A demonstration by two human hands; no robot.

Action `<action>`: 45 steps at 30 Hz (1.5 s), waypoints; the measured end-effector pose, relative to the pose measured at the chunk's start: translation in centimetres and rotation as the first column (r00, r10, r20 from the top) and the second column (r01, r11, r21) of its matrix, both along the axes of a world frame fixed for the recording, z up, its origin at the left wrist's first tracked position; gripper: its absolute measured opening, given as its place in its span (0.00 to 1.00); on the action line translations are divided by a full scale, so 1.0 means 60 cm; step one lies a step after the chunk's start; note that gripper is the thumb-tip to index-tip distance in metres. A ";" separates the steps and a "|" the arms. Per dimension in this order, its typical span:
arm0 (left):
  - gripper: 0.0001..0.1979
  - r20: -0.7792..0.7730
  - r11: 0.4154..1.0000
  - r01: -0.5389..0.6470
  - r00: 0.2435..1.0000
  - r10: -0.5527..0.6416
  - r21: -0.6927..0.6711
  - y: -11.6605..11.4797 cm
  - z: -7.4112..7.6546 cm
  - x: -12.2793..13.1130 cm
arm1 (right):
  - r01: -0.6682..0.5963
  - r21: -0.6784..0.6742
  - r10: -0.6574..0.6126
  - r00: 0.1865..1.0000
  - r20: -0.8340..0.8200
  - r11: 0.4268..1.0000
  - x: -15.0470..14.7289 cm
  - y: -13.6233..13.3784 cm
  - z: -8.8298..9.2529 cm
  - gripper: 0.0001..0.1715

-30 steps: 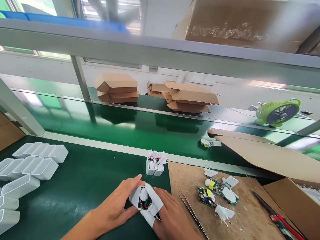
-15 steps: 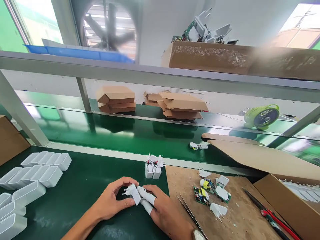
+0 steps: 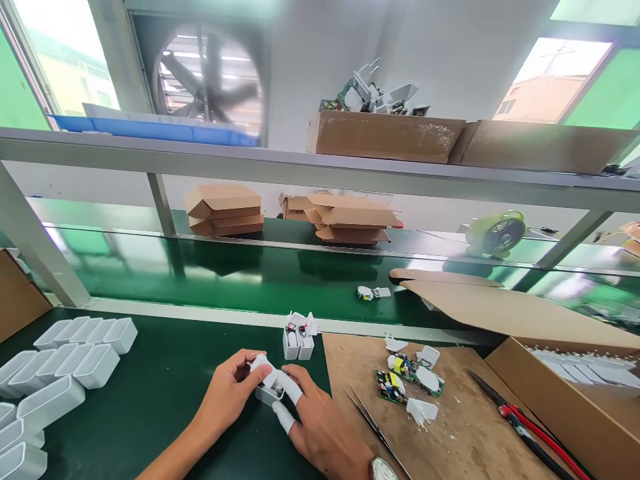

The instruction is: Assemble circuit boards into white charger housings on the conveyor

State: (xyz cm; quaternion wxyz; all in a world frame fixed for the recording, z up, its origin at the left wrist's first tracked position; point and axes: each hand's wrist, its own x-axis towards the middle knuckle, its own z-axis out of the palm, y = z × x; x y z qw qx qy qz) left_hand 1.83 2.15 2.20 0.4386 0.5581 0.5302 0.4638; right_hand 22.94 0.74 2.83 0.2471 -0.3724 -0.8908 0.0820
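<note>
Left hand (image 3: 227,395) pinches white charger casing (image 3: 267,392) on green mat (image 3: 165,380), near centre. Right hand (image 3: 320,433), finger cots on, clamps same casing from right. Risk: uneven squeeze skews plug cap or pinches inner wires. Smooth cots may let casing slip toward tweezers (image 3: 373,428).

The board (image 3: 460,433) lies on the tabletop (image 3: 165,380). On the board, circuit boards (image 3: 400,383) sit near its far middle, tweezers (image 3: 373,427) lie along its left edge, and cutters (image 3: 530,430) lie toward its right. A cardboard box (image 3: 565,407) stands just right of the board. Two chargers (image 3: 299,341) stand just left of its far left corner. Further left of the board, the left hand (image 3: 227,393) and right hand (image 3: 320,433) meet around a charger casing (image 3: 267,390). Rows of casings (image 3: 75,353) lie well left of the board. Behind the board runs the conveyor belt (image 3: 225,273), with a loose part (image 3: 373,292) on it.
</note>
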 end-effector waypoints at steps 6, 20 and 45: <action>0.17 -0.089 0.993 -0.083 0.992 0.091 0.088 0.020 0.012 0.029 | -0.059 0.185 0.020 0.978 0.209 0.981 0.017 0.009 -0.015 0.17; 0.15 0.132 0.979 0.189 0.971 -0.198 0.076 0.032 0.014 0.013 | -0.002 0.095 -0.013 0.988 0.155 0.995 0.011 0.025 0.014 0.27; 0.15 0.159 0.985 0.002 0.987 -0.029 0.170 0.021 -0.040 -0.012 | -0.042 0.080 0.047 0.997 -0.066 0.996 0.031 0.039 0.021 0.21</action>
